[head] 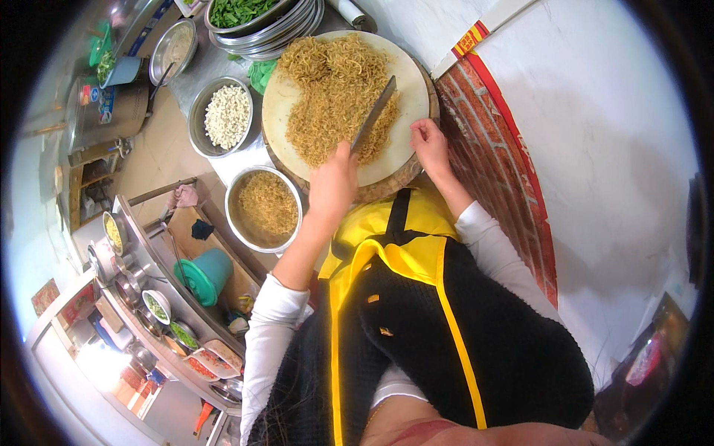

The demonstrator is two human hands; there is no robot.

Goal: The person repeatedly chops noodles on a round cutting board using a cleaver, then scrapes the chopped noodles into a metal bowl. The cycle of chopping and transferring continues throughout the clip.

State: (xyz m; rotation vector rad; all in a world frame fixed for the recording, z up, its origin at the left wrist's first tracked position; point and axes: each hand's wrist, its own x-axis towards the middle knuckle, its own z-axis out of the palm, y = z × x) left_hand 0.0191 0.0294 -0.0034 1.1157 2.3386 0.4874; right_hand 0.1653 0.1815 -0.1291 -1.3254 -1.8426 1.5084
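Note:
My left hand grips a kitchen knife, its blade seen nearly edge-on over a heap of finely chopped golden-brown food in strands. The heap covers much of a round, pale chopping board with a rough wooden rim. Coarser strands lie at its far side. My right hand, fingers curled together, is at the board's right edge; nothing shows in it. Left of the board, a metal bowl contains similar chopped food, and another metal bowl has white diced pieces.
Stacked metal trays, topped by chopped greens, stand beyond the board, near a green cloth. Another bowl stands farther left. A brick-patterned wall is close on the right. A teal bucket and a counter with several dishes are at lower left.

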